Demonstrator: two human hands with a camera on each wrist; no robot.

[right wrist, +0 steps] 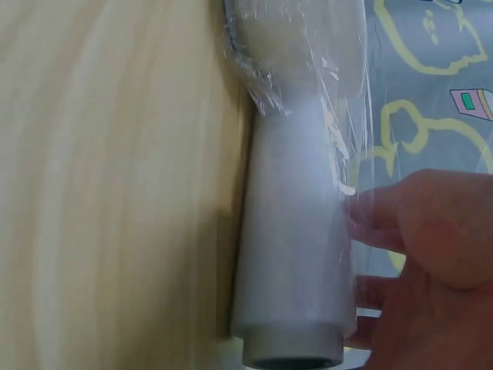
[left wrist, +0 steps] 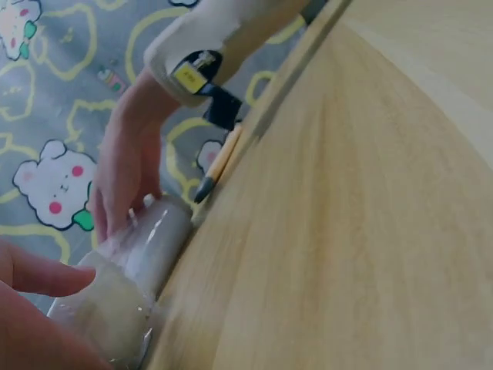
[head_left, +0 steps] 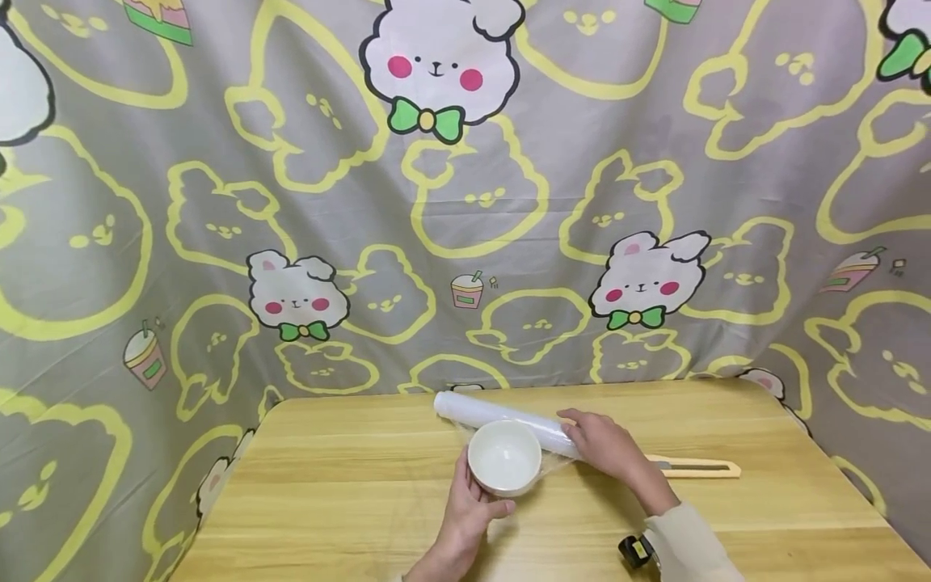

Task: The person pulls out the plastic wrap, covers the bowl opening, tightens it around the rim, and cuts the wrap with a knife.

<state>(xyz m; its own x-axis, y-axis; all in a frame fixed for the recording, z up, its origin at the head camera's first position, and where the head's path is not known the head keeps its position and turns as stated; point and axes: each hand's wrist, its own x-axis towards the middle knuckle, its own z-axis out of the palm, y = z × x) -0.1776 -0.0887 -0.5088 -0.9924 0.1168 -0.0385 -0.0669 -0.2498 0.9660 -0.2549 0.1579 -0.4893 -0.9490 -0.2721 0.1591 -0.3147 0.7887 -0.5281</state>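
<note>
My left hand (head_left: 465, 513) grips a small white bowl (head_left: 505, 457) from its side and underside, above the wooden table, its mouth turned toward the head camera. Behind the bowl lies a white roll of cling film (head_left: 476, 409), set slantwise. My right hand (head_left: 609, 446) holds this roll near its right end, thumb and fingers along one side in the right wrist view. Clear film (right wrist: 331, 46) runs from the roll to the bowl and wraps over it, wrinkled and shiny. In the left wrist view the left thumb (left wrist: 58, 276) rests at the bowl's edge.
A utility knife (head_left: 720, 469) with a pale orange handle lies on the table (head_left: 327, 485) right of the right hand, partly hidden by the forearm. Curtain cloth (head_left: 465, 218) with cartoon prints hangs behind the table and at both sides.
</note>
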